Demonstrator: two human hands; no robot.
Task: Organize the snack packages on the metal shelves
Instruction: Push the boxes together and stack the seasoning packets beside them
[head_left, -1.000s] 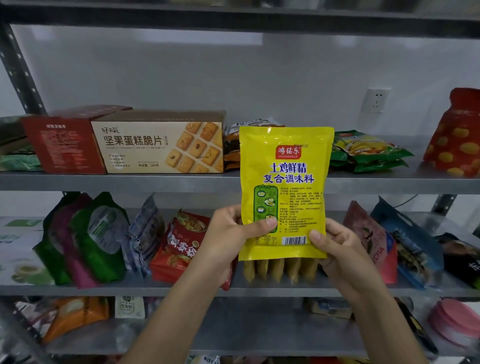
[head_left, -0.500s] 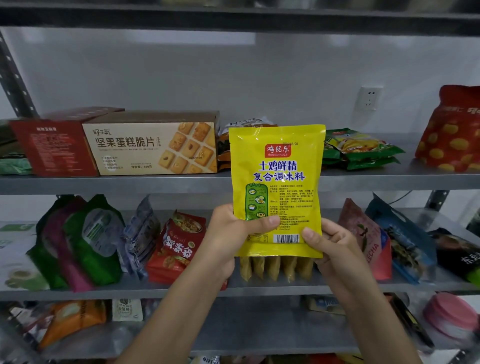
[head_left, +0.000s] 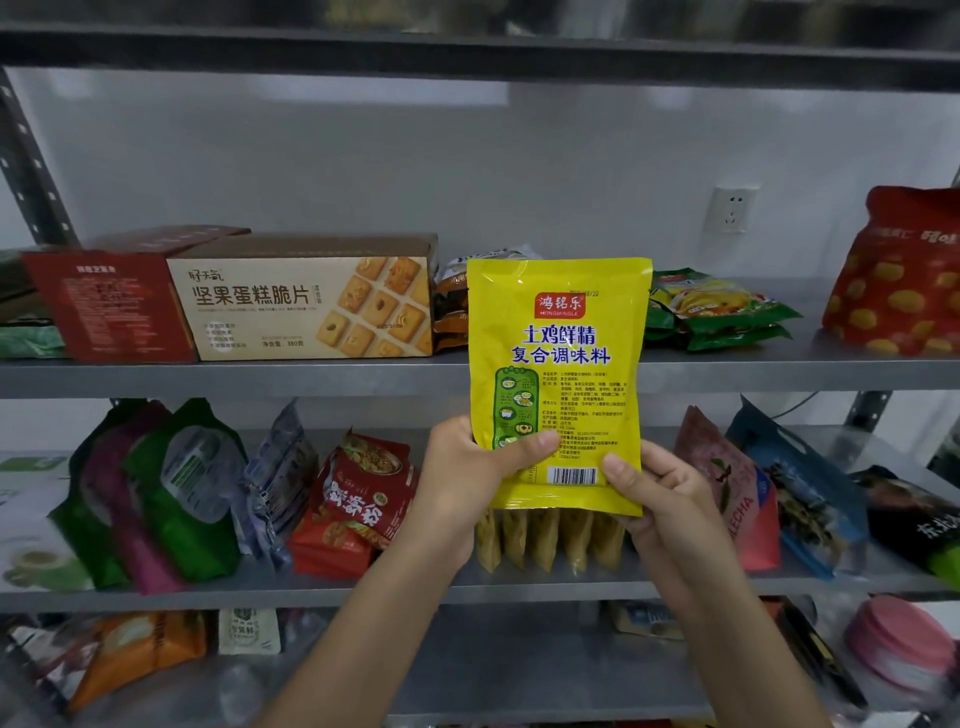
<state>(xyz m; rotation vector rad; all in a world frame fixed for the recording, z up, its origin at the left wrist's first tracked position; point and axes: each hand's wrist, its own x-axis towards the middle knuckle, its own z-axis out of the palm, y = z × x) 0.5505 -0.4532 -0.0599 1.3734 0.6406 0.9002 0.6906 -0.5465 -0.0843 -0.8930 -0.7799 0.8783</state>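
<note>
Gripping yellow pouch (head_left: 558, 374) upright: left hand (head_left: 470, 475), right hand (head_left: 662, 499) closed on bottom corners.

The upright yellow plastic seasoning pouch (head_left: 558, 384) hides most of a row of tan packets (head_left: 550, 540) below it and brown packets (head_left: 451, 317) just to its left. Its fine print is unreadable. Far right, a red spotted bag (head_left: 898, 275) is cut off by the frame edge.

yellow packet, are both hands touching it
Touching. The head view shows the left hand and right hand pinching the yellow packet's bottom corners.
</note>
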